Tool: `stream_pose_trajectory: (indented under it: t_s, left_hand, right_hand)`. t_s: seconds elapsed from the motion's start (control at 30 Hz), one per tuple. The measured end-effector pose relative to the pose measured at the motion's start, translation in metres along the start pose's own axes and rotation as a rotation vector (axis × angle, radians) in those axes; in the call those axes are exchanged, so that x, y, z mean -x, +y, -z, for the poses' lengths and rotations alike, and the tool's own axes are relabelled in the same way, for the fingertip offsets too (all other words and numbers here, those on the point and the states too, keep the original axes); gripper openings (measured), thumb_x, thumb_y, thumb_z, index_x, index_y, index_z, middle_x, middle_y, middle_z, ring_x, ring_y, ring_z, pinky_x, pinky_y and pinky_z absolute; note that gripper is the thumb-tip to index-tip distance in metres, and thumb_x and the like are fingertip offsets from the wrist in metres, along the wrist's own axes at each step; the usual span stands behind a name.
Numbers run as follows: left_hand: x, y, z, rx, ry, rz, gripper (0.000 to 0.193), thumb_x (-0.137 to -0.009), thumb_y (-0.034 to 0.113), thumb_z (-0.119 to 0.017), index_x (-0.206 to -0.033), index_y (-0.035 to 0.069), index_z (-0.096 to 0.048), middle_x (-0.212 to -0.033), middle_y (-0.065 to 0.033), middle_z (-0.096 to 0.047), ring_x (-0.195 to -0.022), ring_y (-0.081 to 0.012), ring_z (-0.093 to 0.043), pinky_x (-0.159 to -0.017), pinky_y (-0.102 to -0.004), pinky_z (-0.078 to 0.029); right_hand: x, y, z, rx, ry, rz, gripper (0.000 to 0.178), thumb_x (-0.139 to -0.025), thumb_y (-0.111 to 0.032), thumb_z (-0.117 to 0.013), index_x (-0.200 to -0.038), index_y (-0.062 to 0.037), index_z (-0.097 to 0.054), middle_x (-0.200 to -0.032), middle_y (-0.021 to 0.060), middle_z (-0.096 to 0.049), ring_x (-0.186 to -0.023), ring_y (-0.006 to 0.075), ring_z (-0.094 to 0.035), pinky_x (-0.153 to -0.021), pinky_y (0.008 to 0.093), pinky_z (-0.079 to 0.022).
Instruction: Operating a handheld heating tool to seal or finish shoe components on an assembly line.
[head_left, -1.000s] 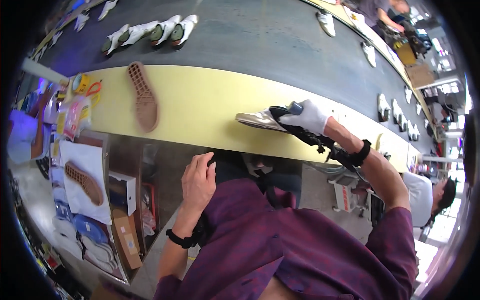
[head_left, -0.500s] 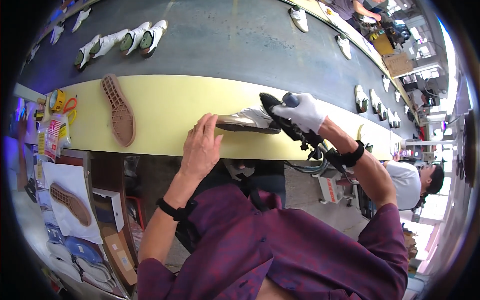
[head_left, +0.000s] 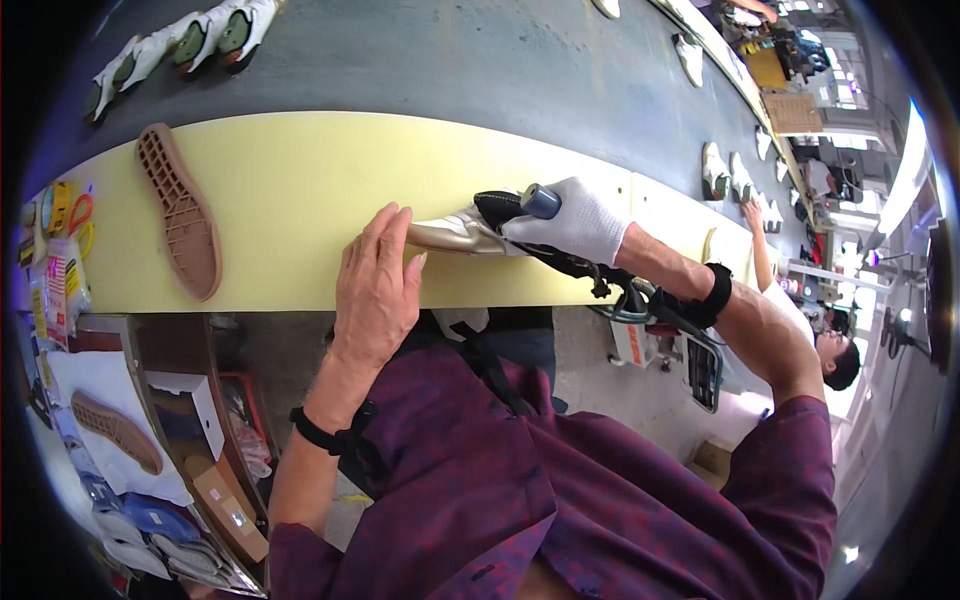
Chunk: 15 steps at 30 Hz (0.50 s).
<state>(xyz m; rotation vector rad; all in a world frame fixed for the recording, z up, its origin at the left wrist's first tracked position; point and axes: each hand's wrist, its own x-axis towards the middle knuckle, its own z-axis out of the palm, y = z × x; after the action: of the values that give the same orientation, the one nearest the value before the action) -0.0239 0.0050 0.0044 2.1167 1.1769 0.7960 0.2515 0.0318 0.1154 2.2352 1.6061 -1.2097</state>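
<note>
A white and gold shoe [head_left: 450, 237] lies on the yellow tabletop in front of me, its toe toward the left. My left hand [head_left: 378, 290] is open, its fingers stretched out and touching the toe end. On my right hand [head_left: 580, 220] is a white glove, and it grips a black iron-like tool with a blue-grey round handle [head_left: 541, 202]. The pointed black end of that tool lies over the rear of the shoe and hides it. Black cords trail from the tool beside my right wrist.
A tan shoe sole [head_left: 180, 215] lies on the yellow tabletop [head_left: 300, 180] at left. Behind runs a grey conveyor belt [head_left: 450, 60] carrying several white shoes. Tape and scissors [head_left: 78, 215] are at the left end; a shelf [head_left: 160, 360] stands below. A co-worker [head_left: 815, 330] sits at right.
The view has shifted, so the table and belt shoes sit farther left and higher. The tool has moved leftward over the shoe, and the shoe now shows more of its gold side than its dark underside.
</note>
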Motion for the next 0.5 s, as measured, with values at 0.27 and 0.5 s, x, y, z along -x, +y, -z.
stream_pose_trajectory:
  t_s: [0.27,0.5]
  left_hand:
    - [-0.003,-0.008,0.018,0.087,0.088,0.029,0.041,-0.103,0.004,-0.062,-0.144,0.001,-0.059,-0.146,-0.0189,-0.061,-0.132,-0.0373,-0.061,-0.111,-0.0446,-0.049]
    - [0.012,-0.011,0.033,0.178,0.210,0.064,0.028,-0.108,0.001,-0.054,-0.133,-0.001,-0.066,-0.132,-0.0160,-0.068,-0.107,-0.0256,-0.072,-0.096,-0.0377,-0.058]
  right_hand:
    - [-0.006,0.011,-0.004,-0.041,0.024,0.003,0.051,-0.081,-0.053,-0.083,-0.083,-0.0027,-0.080,-0.067,0.0085,-0.071,-0.062,0.0177,-0.068,-0.061,0.0355,-0.054]
    - [0.003,-0.005,0.002,-0.012,0.017,-0.026,0.049,-0.081,-0.053,-0.083,-0.088,-0.0043,-0.082,-0.071,0.0080,-0.073,-0.064,0.0160,-0.070,-0.063,0.0337,-0.056]
